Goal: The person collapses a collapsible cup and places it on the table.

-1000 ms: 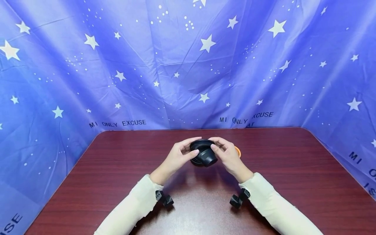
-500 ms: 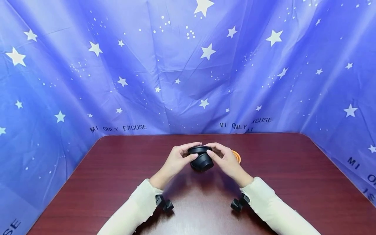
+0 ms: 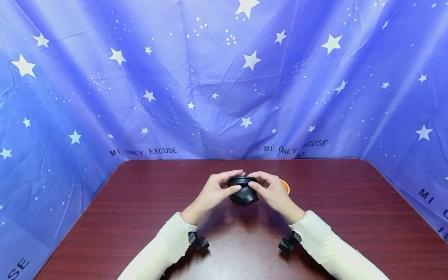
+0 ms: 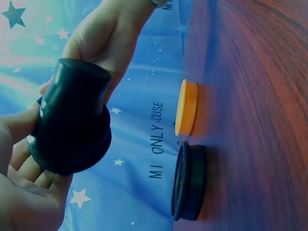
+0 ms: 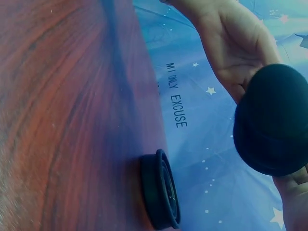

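A black, stepped, tapering cup-shaped piece [image 3: 245,194] with a wide rim is held above the table by both hands. My left hand [image 3: 214,190] grips its left side, the thumb on the near face and the fingers behind the rim. On the opposite side, my right hand [image 3: 274,189] holds it with the thumb pressed on the near face. The left wrist view shows the narrow end of the black piece [image 4: 72,120] pointing up in that view. Below the hands, a flat round black ring-shaped piece [image 4: 190,183] rests on the table, near an orange round one [image 4: 187,108].
The dark red wooden table [image 3: 140,217] reaches back to a blue curtain [image 3: 210,77] with white stars. Past the right hand, the edge of the orange piece [image 3: 285,186] shows. Small black devices [image 3: 198,242] are strapped at both wrists.
The black piece has tilted, so its rim now appears more edge-on. Both hands keep their hold and sit slightly lower in the head view, which has itself shifted a little.
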Demonstrator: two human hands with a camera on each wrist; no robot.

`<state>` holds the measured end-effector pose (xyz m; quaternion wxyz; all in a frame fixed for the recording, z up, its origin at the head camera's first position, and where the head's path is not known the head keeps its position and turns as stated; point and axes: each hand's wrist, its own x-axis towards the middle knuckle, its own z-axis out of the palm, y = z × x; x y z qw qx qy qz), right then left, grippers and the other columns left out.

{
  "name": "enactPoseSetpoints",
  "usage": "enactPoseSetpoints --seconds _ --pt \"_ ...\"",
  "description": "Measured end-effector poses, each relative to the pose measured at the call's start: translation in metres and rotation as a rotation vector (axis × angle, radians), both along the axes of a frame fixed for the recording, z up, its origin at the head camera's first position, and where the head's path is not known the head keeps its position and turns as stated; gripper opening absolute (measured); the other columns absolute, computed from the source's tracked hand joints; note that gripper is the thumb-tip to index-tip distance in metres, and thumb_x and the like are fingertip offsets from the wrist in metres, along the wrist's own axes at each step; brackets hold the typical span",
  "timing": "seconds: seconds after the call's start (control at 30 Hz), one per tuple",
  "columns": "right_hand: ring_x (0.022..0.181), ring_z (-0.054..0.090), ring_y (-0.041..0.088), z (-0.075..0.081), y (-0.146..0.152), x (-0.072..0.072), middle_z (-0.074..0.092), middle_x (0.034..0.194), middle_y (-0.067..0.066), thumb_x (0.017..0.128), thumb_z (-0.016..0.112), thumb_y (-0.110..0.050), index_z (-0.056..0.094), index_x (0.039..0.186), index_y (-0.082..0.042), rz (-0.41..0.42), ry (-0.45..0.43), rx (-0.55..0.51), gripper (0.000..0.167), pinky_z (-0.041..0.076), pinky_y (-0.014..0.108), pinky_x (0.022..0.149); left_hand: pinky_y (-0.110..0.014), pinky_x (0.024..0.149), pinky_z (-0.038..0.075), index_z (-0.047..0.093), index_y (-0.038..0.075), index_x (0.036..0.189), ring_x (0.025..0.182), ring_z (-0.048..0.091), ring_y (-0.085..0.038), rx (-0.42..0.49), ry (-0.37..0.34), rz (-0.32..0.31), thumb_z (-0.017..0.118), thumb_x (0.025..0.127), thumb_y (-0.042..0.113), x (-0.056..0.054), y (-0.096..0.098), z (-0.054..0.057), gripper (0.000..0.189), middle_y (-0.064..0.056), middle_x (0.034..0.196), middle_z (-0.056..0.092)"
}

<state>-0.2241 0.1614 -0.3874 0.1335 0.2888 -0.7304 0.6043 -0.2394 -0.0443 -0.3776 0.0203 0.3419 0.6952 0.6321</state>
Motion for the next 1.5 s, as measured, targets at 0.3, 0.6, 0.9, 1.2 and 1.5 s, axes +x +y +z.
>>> enactPoseSetpoints --seconds 0.3,0.6,0.9,1.2,1.5 --pt "0.068 0.054 0.002 -0.0007 0.0011 0.003 0.064 0.081 -0.009 0.091 0.057 0.002 0.063 0.102 0.001 -0.047 -0.083 -0.245 0.013 0.043 0.014 0.057 -0.028 0.096 0.045 0.046 -0.001 0.137 0.114 0.057 -0.016 0.121 -0.039 -0.13 0.06 0.089 0.0 0.0006 -0.0016 0.0027 0.049 -0.02 0.134 0.052" --pt "0.062 0.05 0.002 0.0005 -0.0009 0.006 0.061 0.077 -0.009 0.092 0.056 0.002 0.062 0.101 -0.002 -0.057 -0.096 -0.243 0.012 0.038 0.016 0.051 -0.024 0.087 0.049 0.05 -0.008 0.13 0.105 0.061 -0.012 0.161 -0.032 -0.07 0.062 0.087 -0.004 -0.0001 0.0013 0.0016 0.045 -0.027 0.123 0.057" --pt "0.069 0.053 0.002 -0.0043 0.0011 0.0045 0.063 0.08 -0.009 0.092 0.056 0.002 0.057 0.104 0.013 -0.083 -0.077 -0.208 0.017 0.042 0.015 0.058 -0.023 0.085 0.05 0.056 -0.006 0.126 0.102 0.063 -0.011 0.122 -0.028 -0.005 0.064 0.086 -0.003 0.0006 0.0027 0.0007 0.041 -0.024 0.12 0.06" --pt "0.081 0.061 0.003 -0.0026 -0.0006 0.0078 0.066 0.088 -0.009 0.091 0.058 0.002 0.059 0.106 0.013 -0.051 -0.054 -0.109 0.019 0.05 0.017 0.072 -0.024 0.083 0.052 0.061 -0.007 0.12 0.097 0.064 -0.007 0.1 -0.019 0.114 0.064 0.087 0.0 0.0008 0.0048 -0.0012 0.033 -0.021 0.112 0.065" --pt "0.085 0.063 0.006 0.0039 0.0031 0.0101 0.068 0.095 0.016 0.091 0.059 -0.002 0.062 0.109 0.006 -0.033 -0.112 0.026 0.02 0.051 0.02 0.075 -0.024 0.082 0.052 0.062 -0.003 0.12 0.097 0.064 -0.008 0.063 -0.043 0.107 0.063 0.088 0.002 0.0003 0.002 0.0002 0.032 -0.019 0.113 0.065"
